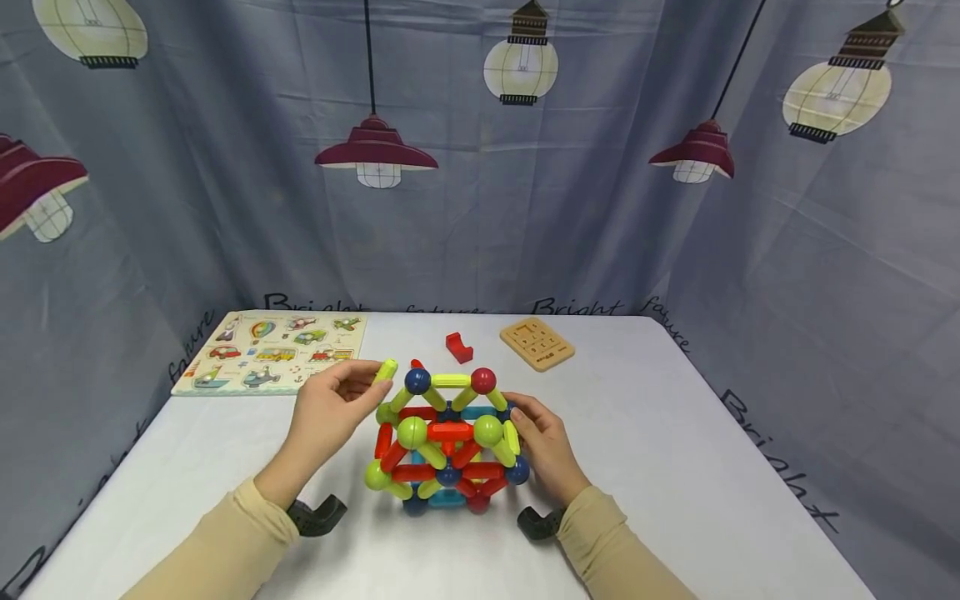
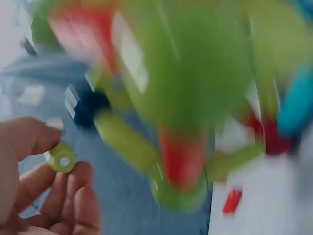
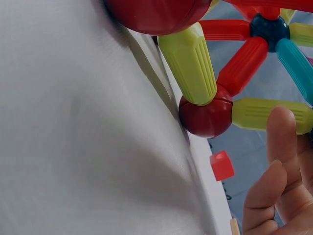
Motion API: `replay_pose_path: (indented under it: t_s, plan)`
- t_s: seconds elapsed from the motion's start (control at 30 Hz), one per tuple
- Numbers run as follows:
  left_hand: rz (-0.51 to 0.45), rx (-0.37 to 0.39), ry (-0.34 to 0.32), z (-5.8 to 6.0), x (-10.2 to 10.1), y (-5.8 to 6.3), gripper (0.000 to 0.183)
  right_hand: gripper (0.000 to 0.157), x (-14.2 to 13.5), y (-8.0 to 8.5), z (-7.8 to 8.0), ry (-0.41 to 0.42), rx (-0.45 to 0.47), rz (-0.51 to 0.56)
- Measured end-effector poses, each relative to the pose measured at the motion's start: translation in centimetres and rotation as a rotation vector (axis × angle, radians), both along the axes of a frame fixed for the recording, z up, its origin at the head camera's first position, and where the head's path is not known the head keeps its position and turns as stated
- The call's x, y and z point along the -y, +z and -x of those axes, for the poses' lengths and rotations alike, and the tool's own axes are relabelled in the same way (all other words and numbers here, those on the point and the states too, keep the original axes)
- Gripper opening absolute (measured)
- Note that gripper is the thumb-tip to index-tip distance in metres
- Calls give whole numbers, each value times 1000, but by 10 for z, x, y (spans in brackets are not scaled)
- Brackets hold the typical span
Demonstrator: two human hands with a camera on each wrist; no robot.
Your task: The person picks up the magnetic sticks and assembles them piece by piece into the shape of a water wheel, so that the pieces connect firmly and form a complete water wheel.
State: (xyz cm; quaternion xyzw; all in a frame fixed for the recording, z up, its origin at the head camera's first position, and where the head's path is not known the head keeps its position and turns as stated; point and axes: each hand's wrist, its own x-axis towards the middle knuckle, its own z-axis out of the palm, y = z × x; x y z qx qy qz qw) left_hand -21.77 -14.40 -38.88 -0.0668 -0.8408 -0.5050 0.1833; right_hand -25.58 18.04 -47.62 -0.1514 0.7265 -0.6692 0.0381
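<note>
A ball-and-stick structure (image 1: 450,432) of magnetic rods and balls in red, yellow-green, blue and dark blue stands on the table before me. My left hand (image 1: 333,408) is at its upper left and pinches a yellow-green magnetic rod (image 1: 386,370) between thumb and fingers. In the left wrist view the round end of that rod (image 2: 55,165) faces the camera, apart from the blurred structure. With thumb and fingers, my right hand (image 1: 551,442) holds the structure's right side. The right wrist view has its fingertips at a yellow-green rod (image 3: 254,113) beside a red ball (image 3: 205,117).
Behind the structure lies a red curved block (image 1: 459,347). A wooden number puzzle (image 1: 537,343) is at the back right. At the back left, a picture board with vehicles (image 1: 288,336) lies flat. A grey-blue curtain (image 1: 480,233) hangs behind the white table (image 1: 645,433).
</note>
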Motion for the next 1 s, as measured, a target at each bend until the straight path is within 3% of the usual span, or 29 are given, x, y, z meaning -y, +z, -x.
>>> replay_pose_path:
  t_s: [0.07,0.17,0.3,0.47,0.6,0.8,1.0]
  plan:
    - [-25,67,-59,-15,-5,6,30,37,0,1,0,-8,-6,-6]
    - [-65,184,-107,-25,-10,9,27,36,-1,0,0,-9,-3,-11]
    - [-116,291,-146,-26,-12,7,28,36,-1,0,-1,-2,9,-4]
    - [-153,358,-173,-21,-14,3,36,39,1,0,-2,10,22,6]
    - [-155,361,-157,-21,-17,5,40,40,2,0,-2,16,19,3]
    - [-159,283,-183,-19,-24,9,42,39,1,0,-1,-6,5,5]
    - [-156,252,-185,-19,-32,12,34,40,-1,0,0,3,10,8]
